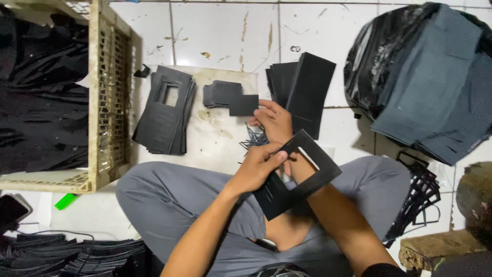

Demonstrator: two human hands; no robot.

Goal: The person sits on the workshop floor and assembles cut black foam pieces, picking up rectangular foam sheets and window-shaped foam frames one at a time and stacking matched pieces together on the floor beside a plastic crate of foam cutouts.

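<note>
Over the lap, the left hand (259,166) pinches a black cut-out sheet (297,177) while the right hand (274,120), fingers loosely curled, passes through its window; the sheet looks ready to go onto a stack (164,110)

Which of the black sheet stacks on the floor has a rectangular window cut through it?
The left stack, beside the plastic crate; a rectangular hole shows the board beneath. The other two stacks look solid.

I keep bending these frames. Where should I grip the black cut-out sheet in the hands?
Pinch the black cut-out sheet on its wide solid lower end from the left edge, as the left hand does; the strips around the window are narrow and would likely buckle.
</note>
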